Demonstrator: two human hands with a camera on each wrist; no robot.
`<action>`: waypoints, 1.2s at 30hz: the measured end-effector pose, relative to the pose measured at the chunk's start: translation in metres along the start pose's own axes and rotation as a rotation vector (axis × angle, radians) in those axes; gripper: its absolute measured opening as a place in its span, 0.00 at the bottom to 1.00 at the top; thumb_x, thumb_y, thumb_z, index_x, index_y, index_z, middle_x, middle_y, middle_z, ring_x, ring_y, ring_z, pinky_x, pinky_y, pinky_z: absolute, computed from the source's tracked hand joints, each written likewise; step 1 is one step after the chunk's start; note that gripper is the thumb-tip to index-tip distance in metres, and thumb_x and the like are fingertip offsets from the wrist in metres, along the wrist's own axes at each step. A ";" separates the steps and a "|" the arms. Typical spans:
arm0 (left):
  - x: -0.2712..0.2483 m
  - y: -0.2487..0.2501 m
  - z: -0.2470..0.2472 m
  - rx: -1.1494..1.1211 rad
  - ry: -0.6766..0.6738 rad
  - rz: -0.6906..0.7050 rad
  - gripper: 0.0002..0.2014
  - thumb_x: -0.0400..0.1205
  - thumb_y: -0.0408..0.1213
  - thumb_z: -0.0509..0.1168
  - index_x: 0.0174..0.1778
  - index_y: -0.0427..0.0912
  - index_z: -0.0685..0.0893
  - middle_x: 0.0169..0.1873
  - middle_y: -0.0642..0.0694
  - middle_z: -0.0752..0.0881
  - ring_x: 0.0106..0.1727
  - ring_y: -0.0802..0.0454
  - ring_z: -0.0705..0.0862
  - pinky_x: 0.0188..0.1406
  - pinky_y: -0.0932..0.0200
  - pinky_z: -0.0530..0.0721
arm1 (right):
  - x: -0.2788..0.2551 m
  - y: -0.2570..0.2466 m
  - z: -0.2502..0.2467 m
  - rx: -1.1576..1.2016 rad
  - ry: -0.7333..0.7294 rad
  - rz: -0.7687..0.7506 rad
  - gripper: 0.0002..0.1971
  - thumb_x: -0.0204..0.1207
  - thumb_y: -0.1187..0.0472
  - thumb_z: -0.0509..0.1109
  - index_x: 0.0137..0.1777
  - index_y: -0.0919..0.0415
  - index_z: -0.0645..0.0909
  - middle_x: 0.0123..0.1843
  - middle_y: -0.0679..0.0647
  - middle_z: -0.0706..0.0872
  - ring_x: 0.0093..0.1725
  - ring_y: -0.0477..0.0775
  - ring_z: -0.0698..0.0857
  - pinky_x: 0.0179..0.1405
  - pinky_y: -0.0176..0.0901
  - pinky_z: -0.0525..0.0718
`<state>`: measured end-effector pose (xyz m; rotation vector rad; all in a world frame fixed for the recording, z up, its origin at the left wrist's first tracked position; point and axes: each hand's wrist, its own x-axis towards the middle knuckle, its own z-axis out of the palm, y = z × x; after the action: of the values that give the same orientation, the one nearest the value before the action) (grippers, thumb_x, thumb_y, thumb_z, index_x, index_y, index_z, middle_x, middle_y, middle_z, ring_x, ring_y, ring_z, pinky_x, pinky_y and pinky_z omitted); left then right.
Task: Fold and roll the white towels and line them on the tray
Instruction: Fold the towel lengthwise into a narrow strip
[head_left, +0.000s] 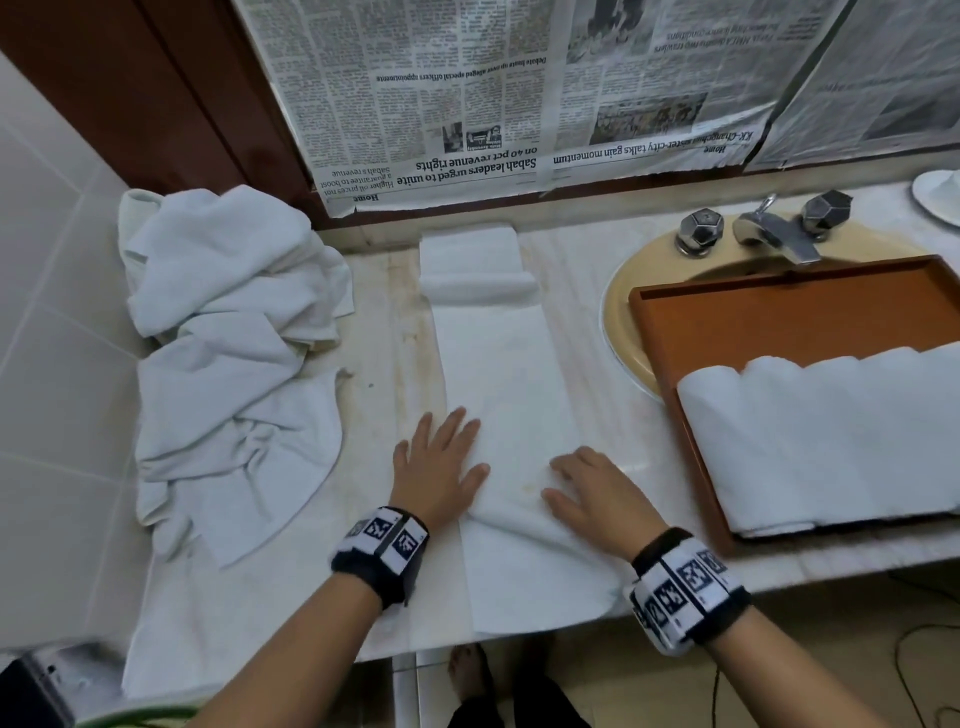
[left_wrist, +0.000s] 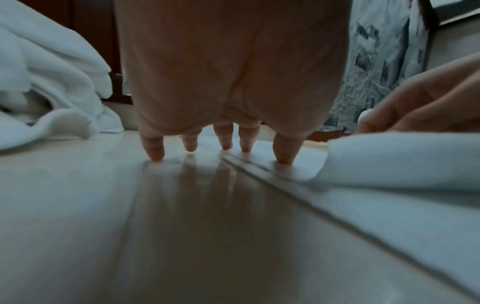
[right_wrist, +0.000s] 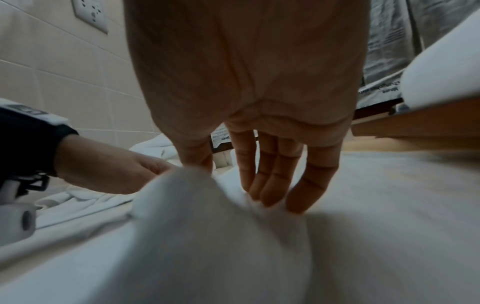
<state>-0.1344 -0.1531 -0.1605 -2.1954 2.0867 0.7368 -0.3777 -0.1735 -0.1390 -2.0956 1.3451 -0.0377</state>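
Note:
A white towel folded into a long narrow strip lies down the middle of the marble counter, with a fold across its far end. My left hand lies flat with spread fingers on the strip's left edge and the counter. My right hand rests on the strip's right side, its straight fingers pressing a raised ridge of cloth between the two hands. The brown tray sits at the right over the sink, holding several rolled white towels side by side.
A heap of crumpled white towels fills the counter's left side. A tan sink with chrome taps lies partly under the tray. Newspaper covers the wall behind. The counter's front edge runs just below my wrists.

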 end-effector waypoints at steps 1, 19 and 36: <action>-0.003 -0.001 0.003 0.009 0.002 -0.014 0.41 0.75 0.70 0.36 0.87 0.61 0.53 0.87 0.61 0.47 0.87 0.45 0.44 0.81 0.36 0.52 | -0.009 -0.001 0.005 0.007 -0.024 0.021 0.23 0.82 0.46 0.64 0.73 0.57 0.74 0.64 0.51 0.76 0.62 0.52 0.77 0.63 0.47 0.77; -0.057 0.020 0.026 -0.138 0.052 0.009 0.25 0.91 0.54 0.44 0.86 0.56 0.61 0.87 0.58 0.54 0.87 0.53 0.51 0.79 0.43 0.55 | -0.113 -0.043 0.031 0.014 0.084 -0.054 0.07 0.80 0.57 0.68 0.46 0.49 0.71 0.41 0.45 0.76 0.39 0.45 0.76 0.42 0.41 0.79; -0.058 0.013 0.032 0.005 0.012 0.068 0.29 0.89 0.52 0.50 0.87 0.56 0.53 0.87 0.59 0.49 0.88 0.49 0.48 0.81 0.41 0.55 | -0.145 -0.033 0.071 -0.048 0.044 0.072 0.18 0.78 0.63 0.68 0.67 0.51 0.73 0.62 0.48 0.76 0.62 0.50 0.77 0.63 0.40 0.79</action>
<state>-0.1564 -0.0892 -0.1643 -2.1406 2.1766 0.7238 -0.3951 -0.0099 -0.1337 -2.0954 1.4603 -0.0217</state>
